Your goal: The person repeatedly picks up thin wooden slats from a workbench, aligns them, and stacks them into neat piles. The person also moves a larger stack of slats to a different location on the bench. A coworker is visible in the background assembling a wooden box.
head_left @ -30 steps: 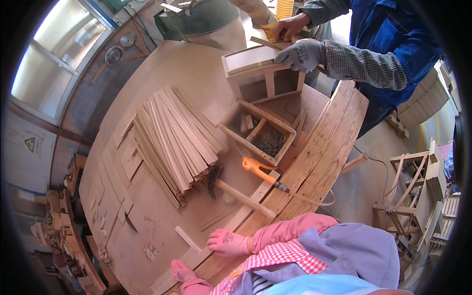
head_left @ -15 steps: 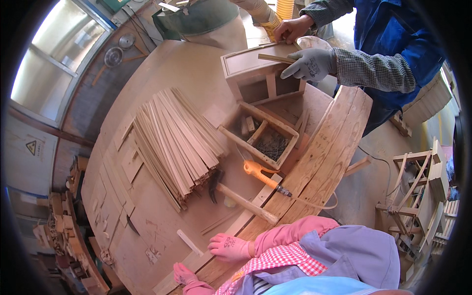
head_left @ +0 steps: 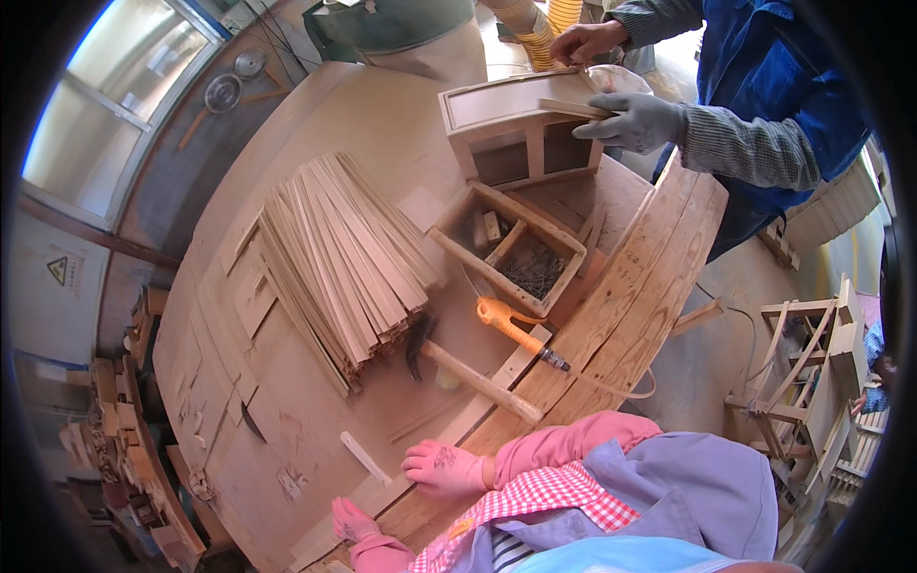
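Note:
My left hand [head_left: 354, 521], in a pink glove, rests at the table's near edge with its fingers stretched out and nothing in them. My right hand [head_left: 445, 469], gloved alike, lies flat on the wooden edge beam [head_left: 630, 277], fingers extended and holding nothing. Just ahead of my hands, a short pale wooden strip [head_left: 365, 457] lies on the table. A hammer with a wooden handle [head_left: 482, 384] lies beyond my right hand. Past it is an orange air blow gun [head_left: 506, 323] with a hose.
A fanned pile of thin wooden strips [head_left: 344, 258] covers the table's middle. Behind a divided nail box [head_left: 516, 250] stands a wooden frame box [head_left: 521, 134]. A co-worker's gloved hand [head_left: 638, 121] holds a strip there; their bare hand [head_left: 587, 43] is near its far edge. Wooden racks [head_left: 802, 363] stand right.
The view has shifted slightly. My hands stay in place. The co-worker's bare hand has lifted somewhat from the frame box, and their gloved hand has shifted with its strip.

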